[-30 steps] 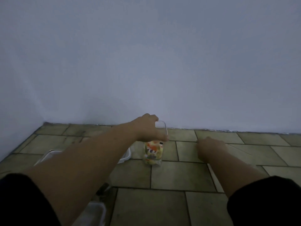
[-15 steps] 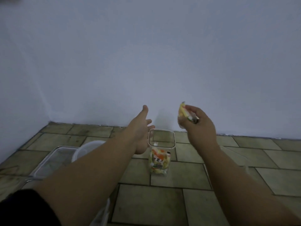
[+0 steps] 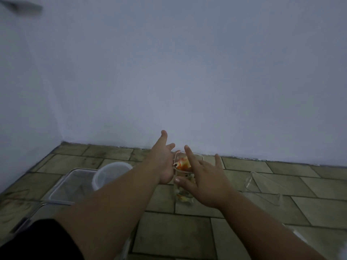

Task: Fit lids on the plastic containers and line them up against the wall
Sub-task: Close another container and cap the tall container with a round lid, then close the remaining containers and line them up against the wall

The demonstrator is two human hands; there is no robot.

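A tall clear square container (image 3: 183, 197) with colourful packets inside stands lidless on the tiled floor, a short way from the wall. An orange and yellow packet (image 3: 181, 164) lies in its open top. My right hand (image 3: 204, 181) hovers over the container with fingers spread and holds nothing. My left hand (image 3: 163, 162) is beside the container's left rim, fingers straight, palm turned toward it. A clear flat lid (image 3: 262, 186) lies on the floor to the right.
At the left sit a clear rectangular container (image 3: 73, 184) and a round translucent tub (image 3: 110, 173). Another clear container edge (image 3: 28, 220) shows under my left arm. The pale wall (image 3: 187, 81) meets the floor just behind; a corner lies at the far left.
My right hand came down from beside the wall and let go of the orange packet, which now lies in the container's open top. My left hand stayed open beside the container.
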